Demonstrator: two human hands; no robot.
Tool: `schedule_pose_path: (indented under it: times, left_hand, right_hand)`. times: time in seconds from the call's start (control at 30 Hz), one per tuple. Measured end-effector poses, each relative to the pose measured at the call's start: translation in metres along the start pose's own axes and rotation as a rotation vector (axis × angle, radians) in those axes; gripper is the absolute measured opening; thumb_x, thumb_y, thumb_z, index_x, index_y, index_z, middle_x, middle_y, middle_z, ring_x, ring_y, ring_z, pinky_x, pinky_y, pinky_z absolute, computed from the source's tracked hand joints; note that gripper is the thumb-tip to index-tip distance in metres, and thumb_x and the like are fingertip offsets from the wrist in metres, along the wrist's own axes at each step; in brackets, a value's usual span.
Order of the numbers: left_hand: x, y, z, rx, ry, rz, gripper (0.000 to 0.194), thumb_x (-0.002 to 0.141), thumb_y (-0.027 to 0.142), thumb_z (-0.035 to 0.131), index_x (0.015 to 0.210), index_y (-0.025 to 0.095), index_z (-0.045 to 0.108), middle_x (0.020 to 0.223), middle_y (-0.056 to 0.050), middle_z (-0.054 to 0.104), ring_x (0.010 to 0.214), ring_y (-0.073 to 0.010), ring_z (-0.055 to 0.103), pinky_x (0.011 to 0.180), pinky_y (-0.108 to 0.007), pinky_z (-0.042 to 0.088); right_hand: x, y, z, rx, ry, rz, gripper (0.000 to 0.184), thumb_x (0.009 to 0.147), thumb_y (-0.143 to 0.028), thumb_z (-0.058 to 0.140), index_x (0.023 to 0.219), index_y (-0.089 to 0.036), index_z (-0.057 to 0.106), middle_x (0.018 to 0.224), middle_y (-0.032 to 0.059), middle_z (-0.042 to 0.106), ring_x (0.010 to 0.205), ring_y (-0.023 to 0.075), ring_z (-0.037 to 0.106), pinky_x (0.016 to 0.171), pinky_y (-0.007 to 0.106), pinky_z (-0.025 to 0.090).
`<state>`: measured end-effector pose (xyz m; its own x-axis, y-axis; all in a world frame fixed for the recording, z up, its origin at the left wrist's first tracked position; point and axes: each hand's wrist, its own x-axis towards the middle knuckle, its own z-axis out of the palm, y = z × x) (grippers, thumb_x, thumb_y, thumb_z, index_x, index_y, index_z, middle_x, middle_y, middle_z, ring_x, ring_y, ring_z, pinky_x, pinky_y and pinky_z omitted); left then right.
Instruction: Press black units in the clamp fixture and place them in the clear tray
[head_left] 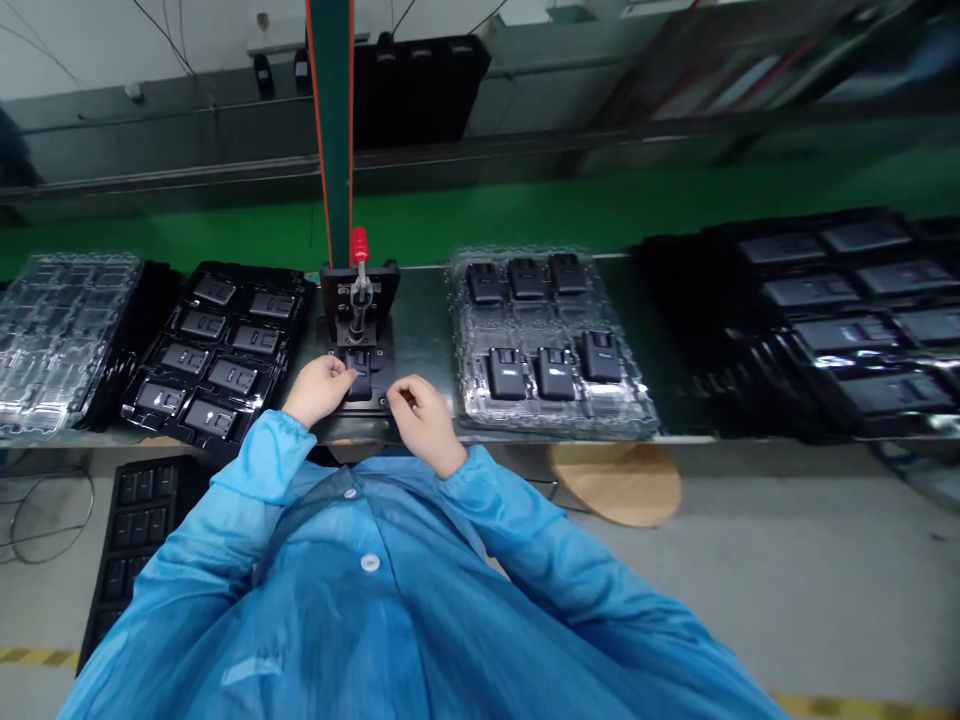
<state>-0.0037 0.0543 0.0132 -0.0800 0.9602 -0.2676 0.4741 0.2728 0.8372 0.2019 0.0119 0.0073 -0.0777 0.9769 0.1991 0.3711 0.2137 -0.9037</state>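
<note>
A small black press fixture (358,300) with a red-handled toggle clamp (360,247) stands at the bench's front edge. A small black part (360,372) sits in the fixture's nest. My left hand (319,388) is curled at the left of that part, with fingertips pinching it. My right hand (424,418) rests curled on the bench edge just right of the fixture, fingers closed; whether it holds anything is hidden. Both sleeves are blue.
A black tray (217,345) of flat black parts lies left of the fixture, with clear empty trays (64,330) further left. A clear tray (547,340) holding several black parts lies right. Stacked black trays (847,310) fill the far right. A green conveyor belt (525,215) runs behind.
</note>
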Motion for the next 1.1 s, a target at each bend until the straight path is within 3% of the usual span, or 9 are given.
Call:
schedule_pose_path:
  times: [0.2,0.3,0.43,0.67,0.77,0.87,0.9,1.0,1.1]
  left_hand:
    - [-0.035,0.011,-0.017,-0.095,0.078,-0.024,0.020,0.085,0.036,0.074,0.076,0.019,0.065,0.066,0.003,0.062,0.062,-0.0130,0.055,0.060,-0.026,0.039]
    - [-0.057,0.007,-0.032,-0.256,0.013,-0.086,0.023,0.083,0.039,0.075,0.076,0.019,0.064,0.062,0.005,0.057,0.057,-0.0113,0.050,0.056,-0.025,0.035]
    - [-0.090,-0.006,-0.052,-0.426,0.000,-0.135,0.029,0.078,0.044,0.079,0.078,0.020,0.063,0.059,0.007,0.053,0.054,-0.0099,0.043,0.053,-0.026,0.028]
    - [-0.123,-0.015,-0.106,-0.449,-0.064,-0.077,0.034,0.078,0.048,0.082,0.091,0.018,0.069,0.071,0.000,0.067,0.062,-0.0133,0.059,0.061,-0.027,0.046]
    - [-0.122,-0.030,-0.176,-0.289,0.281,-0.041,0.025,0.082,0.039,0.079,0.096,0.018,0.074,0.082,-0.003,0.074,0.068,-0.0160,0.066,0.066,-0.028,0.051]
    - [-0.121,-0.061,-0.269,-0.163,1.011,-0.221,0.015,0.081,0.029,0.078,0.091,0.020,0.072,0.079,0.000,0.071,0.073,-0.0172,0.066,0.070,-0.028,0.051]
    - [-0.121,-0.073,-0.298,-0.161,1.151,-0.273,0.016,0.082,0.028,0.077,0.093,0.020,0.069,0.084,-0.001,0.070,0.079,-0.0178,0.066,0.073,-0.027,0.051]
    - [-0.123,-0.109,-0.358,-0.208,1.333,-0.383,0.026,0.080,0.025,0.082,0.096,0.018,0.063,0.093,-0.004,0.069,0.094,-0.0206,0.066,0.077,-0.028,0.050]
    - [-0.121,-0.138,-0.378,-0.327,1.340,-0.459,0.034,0.075,0.023,0.089,0.094,0.016,0.062,0.090,-0.005,0.068,0.090,-0.0215,0.066,0.071,-0.028,0.050]
  right_hand:
    - [0.003,-0.007,0.007,0.152,-0.056,0.222,0.039,0.084,-0.058,0.071,0.098,-0.022,0.068,0.086,0.0064,0.071,0.074,0.0213,0.064,0.067,0.034,0.051]
    - [0.006,-0.017,0.018,0.305,-0.234,0.414,0.056,0.077,-0.069,0.077,0.105,-0.021,0.067,0.070,0.0015,0.066,0.059,0.0178,0.057,0.053,0.028,0.043]
    - [0.002,-0.046,0.035,0.425,-0.473,0.534,0.057,0.076,-0.074,0.079,0.089,-0.021,0.063,0.056,-0.0022,0.059,0.050,0.0138,0.050,0.048,0.024,0.036]
    - [0.002,-0.083,0.063,0.510,-0.529,0.609,0.057,0.066,-0.070,0.089,0.077,-0.021,0.060,0.052,-0.0034,0.055,0.048,0.0112,0.047,0.047,0.022,0.035]
    - [0.003,-0.087,0.063,0.554,-0.495,0.644,0.055,0.064,-0.065,0.091,0.077,-0.021,0.062,0.053,-0.0044,0.053,0.049,0.0110,0.047,0.047,0.022,0.037]
    - [0.002,-0.086,0.055,0.569,-0.469,0.670,0.053,0.062,-0.063,0.094,0.079,-0.022,0.065,0.056,-0.0042,0.052,0.051,0.0115,0.047,0.047,0.023,0.039]
    - [0.001,-0.084,0.052,0.562,-0.460,0.669,0.052,0.061,-0.062,0.094,0.078,-0.022,0.066,0.057,-0.0037,0.052,0.051,0.0117,0.047,0.047,0.023,0.039]
    - [-0.002,-0.077,0.042,0.525,-0.417,0.660,0.047,0.060,-0.060,0.094,0.074,-0.024,0.068,0.059,-0.0007,0.053,0.052,0.0144,0.047,0.046,0.027,0.040]
    - [-0.007,-0.066,0.036,0.499,-0.376,0.667,0.038,0.062,-0.059,0.092,0.074,-0.031,0.070,0.062,0.0030,0.051,0.053,0.0198,0.048,0.044,0.035,0.043]
